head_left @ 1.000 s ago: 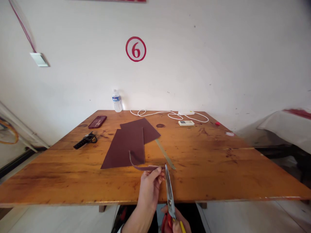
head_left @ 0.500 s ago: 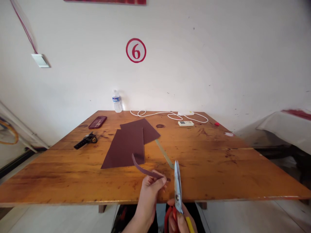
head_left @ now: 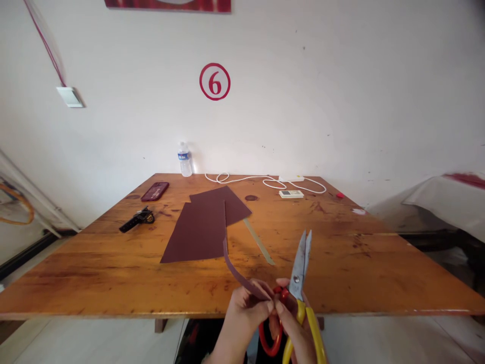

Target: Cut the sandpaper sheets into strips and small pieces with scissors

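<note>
My left hand pinches a narrow maroon strip, apparently sandpaper or stiff paper, whose free end curves up and away over the table. Against it, my right hand has its thumb and fingertip at the strip's near end. That same hand keeps hold of scissors with red and yellow handles; their blades point up and stand slightly apart. Beyond the hands lie two overlapping maroon sheets. A pale tan strip rests on the wood to the right of the sheets.
On the wooden table are a dark red phone, a black strap-like item, and a small white remote-like device. A water bottle and a white cable are along the wall.
My left hand has moved right with the strip, and my right hand has come up to meet its end. The scissors have shifted right and now tilt rightward, with more of their handles showing.
</note>
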Demonstrator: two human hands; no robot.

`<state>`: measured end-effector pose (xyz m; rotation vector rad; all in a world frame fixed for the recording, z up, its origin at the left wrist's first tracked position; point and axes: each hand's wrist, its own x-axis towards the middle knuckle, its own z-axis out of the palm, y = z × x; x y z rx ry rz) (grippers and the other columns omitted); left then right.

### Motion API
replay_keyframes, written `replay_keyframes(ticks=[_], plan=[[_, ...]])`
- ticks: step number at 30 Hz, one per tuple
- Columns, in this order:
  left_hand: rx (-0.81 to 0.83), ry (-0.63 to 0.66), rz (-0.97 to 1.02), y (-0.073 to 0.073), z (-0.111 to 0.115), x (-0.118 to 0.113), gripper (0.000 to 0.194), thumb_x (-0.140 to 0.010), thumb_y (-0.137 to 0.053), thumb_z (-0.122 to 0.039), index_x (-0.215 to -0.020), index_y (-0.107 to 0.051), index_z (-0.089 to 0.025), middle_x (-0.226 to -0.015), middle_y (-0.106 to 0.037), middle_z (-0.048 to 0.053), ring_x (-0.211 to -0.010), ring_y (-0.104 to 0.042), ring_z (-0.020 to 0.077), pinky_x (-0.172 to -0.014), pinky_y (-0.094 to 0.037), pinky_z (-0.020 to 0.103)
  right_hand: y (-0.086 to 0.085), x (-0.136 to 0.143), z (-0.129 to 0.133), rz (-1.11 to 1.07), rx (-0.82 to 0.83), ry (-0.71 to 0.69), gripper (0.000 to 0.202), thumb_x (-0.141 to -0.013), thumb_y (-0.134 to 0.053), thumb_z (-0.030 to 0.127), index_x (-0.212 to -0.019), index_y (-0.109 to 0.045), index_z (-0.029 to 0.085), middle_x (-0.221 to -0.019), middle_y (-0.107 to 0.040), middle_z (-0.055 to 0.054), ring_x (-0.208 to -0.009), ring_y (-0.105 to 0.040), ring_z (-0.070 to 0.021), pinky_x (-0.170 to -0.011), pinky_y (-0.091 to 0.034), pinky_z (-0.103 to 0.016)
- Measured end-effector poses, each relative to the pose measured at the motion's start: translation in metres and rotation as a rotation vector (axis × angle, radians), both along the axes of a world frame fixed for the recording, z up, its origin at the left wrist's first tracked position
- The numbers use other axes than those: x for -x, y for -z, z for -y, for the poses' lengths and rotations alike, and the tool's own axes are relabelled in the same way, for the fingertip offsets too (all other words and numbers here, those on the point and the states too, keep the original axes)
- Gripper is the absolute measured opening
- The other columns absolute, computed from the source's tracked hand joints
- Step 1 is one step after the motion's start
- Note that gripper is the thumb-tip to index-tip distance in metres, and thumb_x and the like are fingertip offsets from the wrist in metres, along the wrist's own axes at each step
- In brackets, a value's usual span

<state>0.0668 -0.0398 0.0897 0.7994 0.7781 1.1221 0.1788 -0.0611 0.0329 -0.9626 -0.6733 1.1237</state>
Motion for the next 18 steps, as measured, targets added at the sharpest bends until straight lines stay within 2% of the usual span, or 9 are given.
replay_keyframes(ticks=[5,9,13,16,18], plan=[[-0.031,0.006,-0.037,0.003,-0.003,0.0,0.018,-0.062,-0.082,-0.023,-0.06,-0.065,-0.016,-0.073,-0.062,0.002,-0.072,-0.059,0.0169,-0.073,-0.048,0.028,-0.002,0.007,0.003,-0.032,0.031,0.055,0.039,-0.075,-0.085,0.043,-0.105,-0.067,0.023,-0.062,-0.068,0.004,-0.043,-0.06,-0.0145,-0.037,-0.042,-0.022],[-0.093,0.022,-0.09,0.006,-0.004,-0.001,0.02,-0.063,-0.083,-0.028,-0.063,-0.066,-0.016,-0.069,-0.062,0.002,-0.067,-0.058,0.0161,-0.067,-0.048,0.027,-0.007,0.011,0.004,-0.079,0.054,0.114,0.044,-0.068,-0.09,0.044,-0.101,-0.069,0.024,-0.071,-0.076,0.001,-0.059,-0.069,-0.017,-0.047,-0.05,-0.022],[-0.066,-0.011,-0.145,0.007,-0.002,-0.002,0.021,-0.063,-0.084,-0.028,-0.072,-0.068,-0.017,-0.066,-0.064,0.001,-0.06,-0.059,0.0157,-0.062,-0.048,0.027,-0.006,0.009,0.004,-0.116,0.054,0.115,0.048,-0.064,-0.093,0.046,-0.101,-0.071,0.026,-0.071,-0.077,0.003,-0.059,-0.068,-0.0132,-0.055,-0.053,-0.019],[-0.061,0.024,-0.158,0.005,-0.002,-0.002,0.022,-0.066,-0.082,-0.032,-0.071,-0.066,-0.018,-0.058,-0.062,0.0,-0.052,-0.057,0.0148,-0.055,-0.046,0.026,0.001,0.007,0.004,-0.062,0.051,0.133,0.049,-0.066,-0.091,0.047,-0.103,-0.07,0.024,-0.071,-0.076,0.002,-0.057,-0.067,-0.0136,-0.052,-0.052,-0.019],[-0.082,0.032,-0.174,0.001,-0.003,-0.001,0.022,-0.067,-0.082,-0.033,-0.069,-0.067,-0.017,-0.058,-0.063,0.0,-0.053,-0.058,0.0151,-0.056,-0.046,0.026,0.006,0.006,0.003,-0.027,0.033,0.14,0.048,-0.069,-0.09,0.046,-0.106,-0.068,0.024,-0.067,-0.074,0.003,-0.051,-0.064,-0.0134,-0.045,-0.048,-0.019]])
